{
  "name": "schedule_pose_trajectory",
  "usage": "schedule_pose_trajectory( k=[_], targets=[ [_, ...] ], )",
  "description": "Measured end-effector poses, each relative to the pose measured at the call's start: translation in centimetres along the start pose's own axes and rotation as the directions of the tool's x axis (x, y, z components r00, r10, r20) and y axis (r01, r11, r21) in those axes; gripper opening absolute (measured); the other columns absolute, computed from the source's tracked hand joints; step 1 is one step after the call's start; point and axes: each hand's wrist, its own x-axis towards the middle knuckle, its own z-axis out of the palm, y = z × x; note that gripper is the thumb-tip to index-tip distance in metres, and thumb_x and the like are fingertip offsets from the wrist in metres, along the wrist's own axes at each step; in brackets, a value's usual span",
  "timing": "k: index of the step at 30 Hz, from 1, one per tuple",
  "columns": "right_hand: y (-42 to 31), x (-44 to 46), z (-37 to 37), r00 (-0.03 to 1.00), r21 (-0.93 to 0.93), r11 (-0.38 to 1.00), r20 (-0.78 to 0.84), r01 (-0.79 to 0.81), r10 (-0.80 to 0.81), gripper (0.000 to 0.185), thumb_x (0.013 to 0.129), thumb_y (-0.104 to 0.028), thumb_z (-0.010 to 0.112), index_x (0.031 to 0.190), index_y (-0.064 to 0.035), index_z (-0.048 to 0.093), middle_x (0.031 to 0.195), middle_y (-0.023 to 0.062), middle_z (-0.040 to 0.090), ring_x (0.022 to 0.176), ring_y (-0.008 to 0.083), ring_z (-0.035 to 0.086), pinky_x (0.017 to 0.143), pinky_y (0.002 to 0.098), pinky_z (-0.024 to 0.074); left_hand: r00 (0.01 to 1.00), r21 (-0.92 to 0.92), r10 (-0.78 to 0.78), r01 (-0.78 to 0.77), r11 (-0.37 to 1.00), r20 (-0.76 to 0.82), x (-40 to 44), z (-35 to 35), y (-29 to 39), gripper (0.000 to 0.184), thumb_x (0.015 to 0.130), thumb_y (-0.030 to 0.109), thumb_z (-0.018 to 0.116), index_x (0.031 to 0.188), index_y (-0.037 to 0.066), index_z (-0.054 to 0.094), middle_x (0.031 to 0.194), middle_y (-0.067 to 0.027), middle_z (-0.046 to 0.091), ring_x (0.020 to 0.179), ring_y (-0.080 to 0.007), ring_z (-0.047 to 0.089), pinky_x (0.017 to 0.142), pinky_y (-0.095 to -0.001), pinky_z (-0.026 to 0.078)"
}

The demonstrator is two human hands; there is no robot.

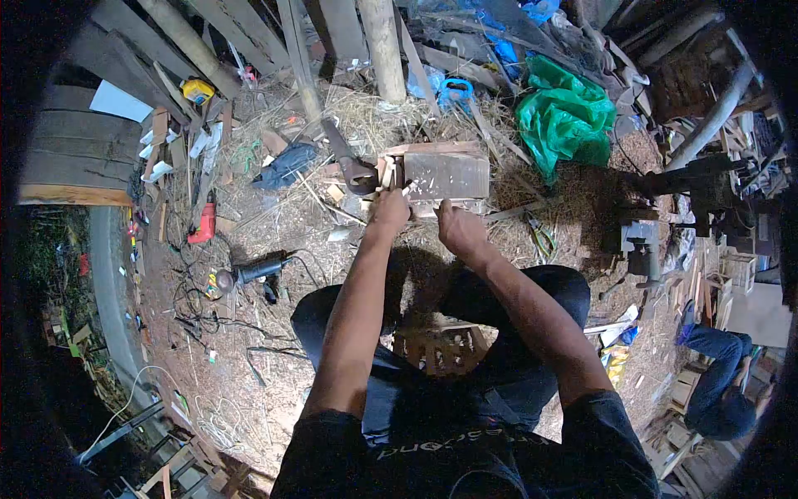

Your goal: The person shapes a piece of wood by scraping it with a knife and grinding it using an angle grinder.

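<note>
My left hand [388, 211] is closed at the near left corner of a low wooden block [449, 176], with a thin pale wood strip [387, 173] rising from its fingers. Small white chips lie on the block's dark flat top. My right hand [460, 230] is curled in a fist at the block's near edge; whatever its fingers hold is hidden. Beside the block's left end lies a tool with a heavy dark metal head [359, 176] and a broad handle, touched by neither hand.
A red drill [204, 223] and an angle grinder [249, 273] with trailing cables lie at left. Green plastic sheeting [565, 112] is heaped at back right. A dark metal machine [648, 241] stands at right, and another person [719, 366] sits beyond it. Wood shavings cover the ground.
</note>
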Motion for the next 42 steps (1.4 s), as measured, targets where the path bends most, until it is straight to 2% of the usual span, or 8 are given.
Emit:
schedule_pose_trajectory(
  k=[3,6,21,27,33,36,39,42],
  targets=[
    [-1.5,0.8,-1.1,0.977,-0.064,0.996,0.199,-0.065,0.077,0.043,0.096,-0.019,0.037,0.131,0.006,0.038,0.09,0.0239,0.066,0.077,0.0391,0.068,0.066,0.0491,0.0557,0.999,0.004,0.0,0.0,1.0,0.039,-0.2,-2.2,1.2,0.025,0.085,0.023,0.058,0.095,0.002,0.068,0.096,-0.0233,0.067,0.093,-0.0398,0.065,0.084,-0.0484,0.051],
    [-2.8,1.1,-2.0,0.964,-0.119,0.99,0.243,-0.08,0.108,0.042,0.095,-0.017,0.038,0.13,0.0058,0.04,0.093,0.0242,0.066,0.078,0.0383,0.069,0.065,0.0479,0.0565,0.993,0.016,-0.007,0.005,1.0,0.116,0.7,-2.9,1.3,0.025,0.081,0.021,0.06,0.093,0.002,0.07,0.097,-0.0239,0.068,0.094,-0.0385,0.066,0.084,-0.0463,0.051],
    [-4.6,4.1,-1.7,0.942,-0.126,0.988,0.311,-0.093,0.128,0.019,0.093,-0.01,0.042,0.106,0.0034,0.041,0.08,0.024,0.066,0.073,0.0355,0.069,0.059,0.0437,0.0566,0.924,0.025,0.01,-0.021,0.999,0.383,5.3,-3.2,-0.1,0.036,0.081,0.026,0.062,0.1,-0.004,0.068,0.106,-0.0286,0.064,0.101,-0.0403,0.064,0.087,-0.0451,0.051],
    [-4.4,5.6,-1.6,0.906,-0.143,0.988,0.408,-0.061,0.115,0.037,0.093,-0.01,0.043,0.124,0.0104,0.038,0.081,0.0241,0.067,0.073,0.0347,0.069,0.059,0.0411,0.0566,0.9,-0.029,0.106,-0.104,0.994,0.424,6.4,-2.7,-1.1,0.036,0.083,0.026,0.06,0.098,-0.006,0.067,0.104,-0.0296,0.063,0.1,-0.0415,0.063,0.086,-0.0459,0.05],
    [-3.6,5.6,-1.0,0.967,-0.267,0.94,0.195,0.211,-0.162,0.034,0.092,-0.007,0.042,0.12,0.0124,0.042,0.077,0.0236,0.065,0.066,0.0345,0.067,0.056,0.0414,0.0549,0.914,-0.009,0.098,-0.103,0.995,0.393,5.7,-3.4,-0.3,0.032,0.082,0.021,0.058,0.095,-0.007,0.068,0.101,-0.0304,0.064,0.097,-0.0412,0.064,0.085,-0.0458,0.051],
    [-3.2,6.2,-0.5,0.979,0.0,0.999,0.2,0.051,-0.05,0.024,0.092,-0.01,0.04,0.105,0.0094,0.047,0.076,0.0258,0.063,0.069,0.0395,0.065,0.057,0.0457,0.0532,0.917,0.011,0.101,-0.114,0.993,0.387,5.8,-4.0,-0.1,0.033,0.081,0.021,0.058,0.095,-0.006,0.068,0.101,-0.0302,0.064,0.096,-0.0406,0.065,0.084,-0.0456,0.051],
    [-0.2,7.8,3.3,0.96,0.217,0.942,0.058,0.256,-0.274,0.021,0.093,-0.013,0.041,0.094,0.0071,0.048,0.073,0.0269,0.061,0.068,0.0449,0.062,0.056,0.0516,0.0496,0.908,0.038,0.095,-0.121,0.992,0.408,5.1,-4.4,0.2,0.034,0.08,0.023,0.059,0.095,-0.006,0.068,0.101,-0.0291,0.064,0.097,-0.0402,0.065,0.085,-0.0453,0.051],
    [-0.1,6.7,2.4,0.981,0.263,0.945,-0.08,0.194,-0.179,0.023,0.092,-0.014,0.043,0.094,0.0075,0.049,0.07,0.0275,0.06,0.061,0.0457,0.059,0.054,0.0545,0.0465,0.936,0.073,0.01,-0.038,0.997,0.352,4.4,-4.2,0.7,0.033,0.08,0.024,0.06,0.096,-0.004,0.069,0.102,-0.0273,0.065,0.097,-0.0393,0.065,0.084,-0.0452,0.052]
  ],
)
